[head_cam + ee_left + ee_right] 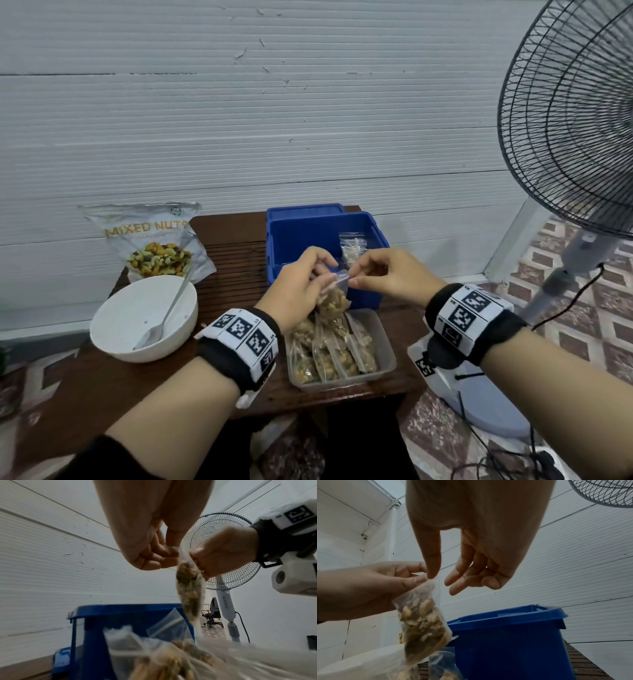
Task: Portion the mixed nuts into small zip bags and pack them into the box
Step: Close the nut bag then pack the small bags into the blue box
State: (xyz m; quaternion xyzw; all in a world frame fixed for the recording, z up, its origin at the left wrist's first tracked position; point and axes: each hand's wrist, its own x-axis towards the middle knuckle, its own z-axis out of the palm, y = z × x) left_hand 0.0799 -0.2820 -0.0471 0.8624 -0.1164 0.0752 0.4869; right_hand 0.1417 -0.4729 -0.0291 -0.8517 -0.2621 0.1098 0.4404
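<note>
The head view is evenly, softly lit — no hard shadows on the desk (233, 246), only a mild sheen on the white bowl (144, 318). Wide-angle distortion bows the wall panels and stretches the fan (575, 116) at the right edge. Both wrist views are dimmer and bluish (hands backlit against the pale wall), and the nearest bags (163, 660) smear into blur.

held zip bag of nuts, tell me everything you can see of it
The held bag is small, clear, soft plastic, its lower part packed with pale and brownish mixed nuts and its top strip flat and empty. It hangs upright in the air above the clear tray of other filled bags, in front of the blue box. The left hand pinches its top; the right hand meets the top corner, thumb at the edge. Whether the zip is sealed cannot be told.
</note>
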